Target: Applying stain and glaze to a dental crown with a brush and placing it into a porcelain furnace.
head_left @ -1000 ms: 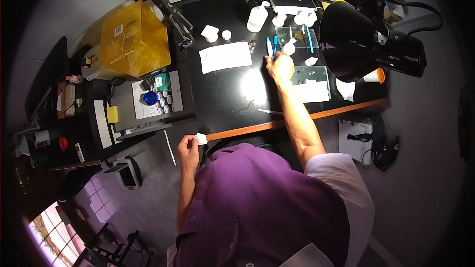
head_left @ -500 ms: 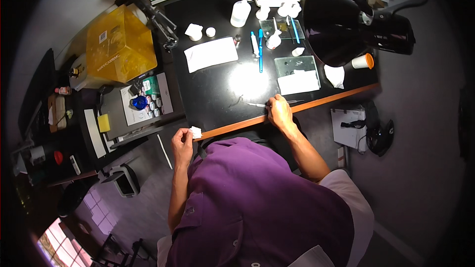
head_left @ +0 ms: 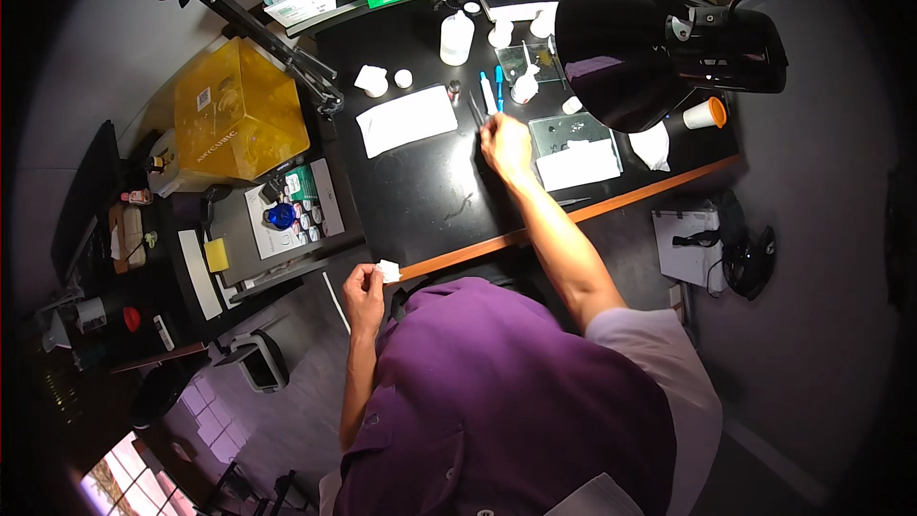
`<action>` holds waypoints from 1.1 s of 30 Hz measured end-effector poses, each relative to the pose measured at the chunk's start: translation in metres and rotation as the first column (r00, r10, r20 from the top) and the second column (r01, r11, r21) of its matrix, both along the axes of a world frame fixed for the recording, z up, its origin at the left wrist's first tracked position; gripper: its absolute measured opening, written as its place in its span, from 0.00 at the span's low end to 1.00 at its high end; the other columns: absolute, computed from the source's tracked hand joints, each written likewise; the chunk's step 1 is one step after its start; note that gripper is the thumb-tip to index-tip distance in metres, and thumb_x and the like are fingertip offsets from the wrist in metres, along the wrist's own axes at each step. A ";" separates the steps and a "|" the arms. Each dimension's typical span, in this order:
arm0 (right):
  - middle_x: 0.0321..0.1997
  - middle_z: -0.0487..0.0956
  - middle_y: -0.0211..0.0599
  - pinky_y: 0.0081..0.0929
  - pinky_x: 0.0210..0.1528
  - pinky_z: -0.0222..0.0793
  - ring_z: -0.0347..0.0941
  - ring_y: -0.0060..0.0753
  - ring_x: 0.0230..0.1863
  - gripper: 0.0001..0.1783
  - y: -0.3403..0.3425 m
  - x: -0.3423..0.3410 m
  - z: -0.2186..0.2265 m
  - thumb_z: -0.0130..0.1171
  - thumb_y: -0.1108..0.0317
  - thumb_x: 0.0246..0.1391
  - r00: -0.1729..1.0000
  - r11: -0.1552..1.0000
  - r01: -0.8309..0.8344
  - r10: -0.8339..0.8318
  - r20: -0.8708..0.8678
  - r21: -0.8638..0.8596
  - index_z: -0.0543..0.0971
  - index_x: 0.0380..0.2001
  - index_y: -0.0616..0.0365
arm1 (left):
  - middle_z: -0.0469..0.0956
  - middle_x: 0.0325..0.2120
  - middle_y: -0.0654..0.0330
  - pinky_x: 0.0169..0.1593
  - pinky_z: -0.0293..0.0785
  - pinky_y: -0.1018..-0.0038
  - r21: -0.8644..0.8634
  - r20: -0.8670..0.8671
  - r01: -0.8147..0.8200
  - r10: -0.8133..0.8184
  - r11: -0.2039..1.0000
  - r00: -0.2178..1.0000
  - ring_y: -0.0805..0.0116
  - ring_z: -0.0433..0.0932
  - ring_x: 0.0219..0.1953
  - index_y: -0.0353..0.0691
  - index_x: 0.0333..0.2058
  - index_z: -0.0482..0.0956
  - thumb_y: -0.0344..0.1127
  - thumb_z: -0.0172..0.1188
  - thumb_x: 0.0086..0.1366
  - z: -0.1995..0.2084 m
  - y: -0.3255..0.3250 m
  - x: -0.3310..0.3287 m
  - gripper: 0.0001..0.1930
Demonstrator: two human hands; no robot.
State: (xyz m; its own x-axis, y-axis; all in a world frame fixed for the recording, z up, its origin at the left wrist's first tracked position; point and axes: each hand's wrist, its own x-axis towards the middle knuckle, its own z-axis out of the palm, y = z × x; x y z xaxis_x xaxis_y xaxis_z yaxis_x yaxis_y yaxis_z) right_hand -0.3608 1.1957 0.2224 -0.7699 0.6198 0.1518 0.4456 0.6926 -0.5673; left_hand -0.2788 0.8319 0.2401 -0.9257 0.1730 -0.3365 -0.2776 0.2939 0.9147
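Observation:
Down at the table's near left corner, my left hand (head_left: 364, 298) pinches a small crumpled white tissue (head_left: 388, 271). My right hand (head_left: 506, 143) reaches over the middle of the black table, its fingers closed around a slim dark metal tool (head_left: 476, 108) whose tip points away from me. Whether it is tweezers or a probe I cannot tell. Just beyond those fingers lie a white pen-like stick with a blue end (head_left: 487, 92) and a blue-handled one (head_left: 499, 84), partly hidden by the hand. Another thin pointed metal tool (head_left: 574, 201) rests near the wooden front edge.
A black lamp head (head_left: 616, 53) hangs low over the right side. Folded white paper (head_left: 409, 121) lies at left; a glass plate (head_left: 564, 134) partly under white paper (head_left: 579, 166) sits at right. White bottles (head_left: 457, 38) stand behind. An orange-lidded cup (head_left: 705, 113) is at far right.
My right hand has moved from the front edge forward and left over the table, carrying the slim tool. The left hand still pinches the tissue. The whole view has shifted slightly.

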 end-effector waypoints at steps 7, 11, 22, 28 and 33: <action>0.27 0.81 0.46 0.41 0.38 0.75 0.80 0.51 0.32 0.11 0.025 -0.011 0.006 0.68 0.62 0.50 0.989 0.995 -0.026 0.040 -0.143 0.096 0.80 0.27 0.58 | 0.76 0.24 0.69 0.29 0.61 0.83 -0.051 -0.020 -0.049 0.048 0.998 0.999 0.85 0.68 0.25 0.35 0.33 0.78 0.31 0.56 0.69 -0.001 -0.014 0.014 0.07; 0.23 0.78 0.42 0.33 0.33 0.72 0.77 0.39 0.27 0.05 0.078 0.068 0.017 0.64 0.69 0.47 0.993 0.985 -0.087 0.074 -0.094 -0.148 0.80 0.25 0.59 | 0.75 0.24 0.70 0.27 0.59 0.83 -0.044 -0.048 -0.103 0.101 0.994 0.994 0.85 0.66 0.23 0.37 0.32 0.79 0.32 0.56 0.69 -0.005 -0.020 0.013 0.07; 0.30 0.77 0.43 0.39 0.39 0.73 0.76 0.48 0.35 0.07 0.078 0.190 0.013 0.67 0.74 0.47 0.939 0.972 -0.228 0.207 0.274 0.048 0.83 0.32 0.59 | 0.80 0.27 0.64 0.35 0.72 0.79 0.048 -0.016 0.089 -0.088 0.995 0.996 0.79 0.76 0.29 0.32 0.32 0.77 0.31 0.56 0.69 0.000 0.012 -0.015 0.08; 0.32 0.72 0.45 0.42 0.40 0.71 0.73 0.51 0.37 0.05 0.038 0.171 0.012 0.61 0.71 0.54 0.944 0.946 -0.317 0.306 0.121 0.075 0.77 0.28 0.61 | 0.80 0.26 0.64 0.36 0.72 0.80 0.038 -0.044 0.109 -0.108 0.993 0.993 0.80 0.76 0.29 0.32 0.33 0.78 0.30 0.56 0.69 0.006 0.019 -0.020 0.08; 0.35 0.76 0.51 0.47 0.42 0.73 0.76 0.56 0.38 0.10 -0.010 0.079 0.004 0.58 0.65 0.56 0.988 0.990 -0.140 0.140 0.064 -0.007 0.77 0.31 0.63 | 0.80 0.27 0.64 0.35 0.72 0.81 0.019 -0.004 0.082 -0.082 0.996 0.997 0.81 0.76 0.29 0.32 0.33 0.77 0.29 0.56 0.69 0.010 0.018 -0.005 0.06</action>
